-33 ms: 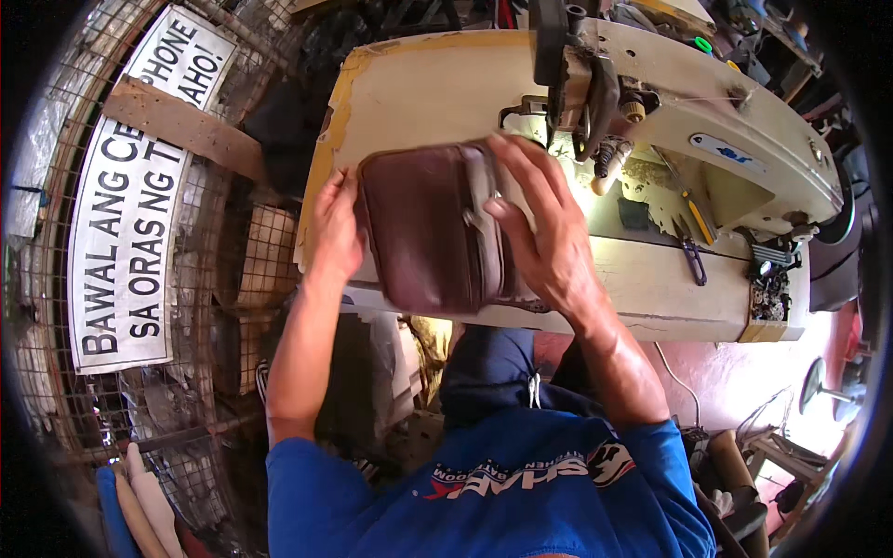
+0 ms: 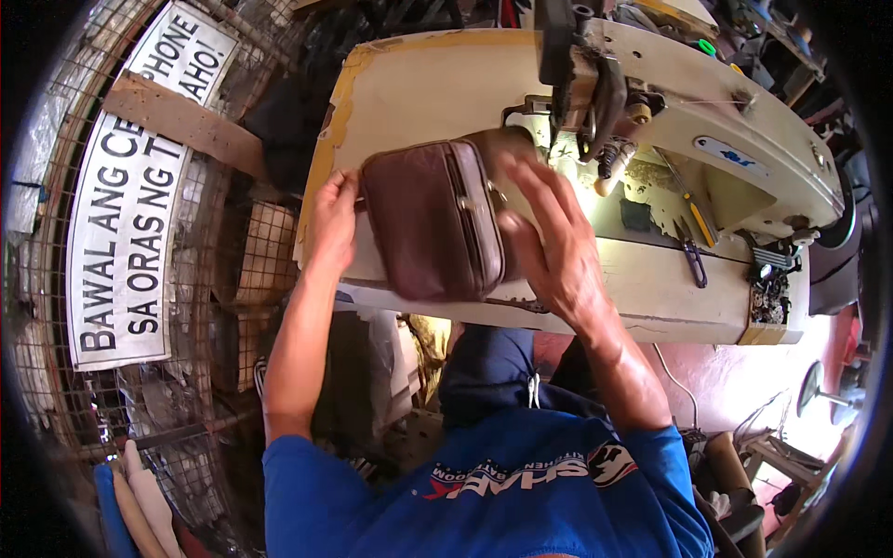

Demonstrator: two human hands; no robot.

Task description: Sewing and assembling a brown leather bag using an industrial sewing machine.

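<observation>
A dark brown leather zippered bag [image 2: 423,223] stands tilted over the sewing machine table, its zipped side turned to the right. My left hand [image 2: 333,219] is closed on the bag's left edge, fingers pinched at the upper corner. My right hand [image 2: 558,237] is just right of the zipped side with its fingers apart, slightly smeared by motion. Whether its fingertips touch the bag I cannot tell. Metal zipper pulls [image 2: 468,203] show on that side. A blurred dark part [image 2: 507,149] sticks out behind the bag's upper right.
The sewing machine [image 2: 688,102] stands at the right, its lamp lighting the needle area. Thread snips [image 2: 690,251], a yellow-handled tool [image 2: 699,219] and a dark scrap [image 2: 636,216] lie on the table [image 2: 437,79]. A wire mesh with a white sign [image 2: 121,251] rises at the left.
The bag has turned a little, so more of its zipped side shows. My right hand has shifted slightly right, away from the bag's top edge. My left hand keeps its hold.
</observation>
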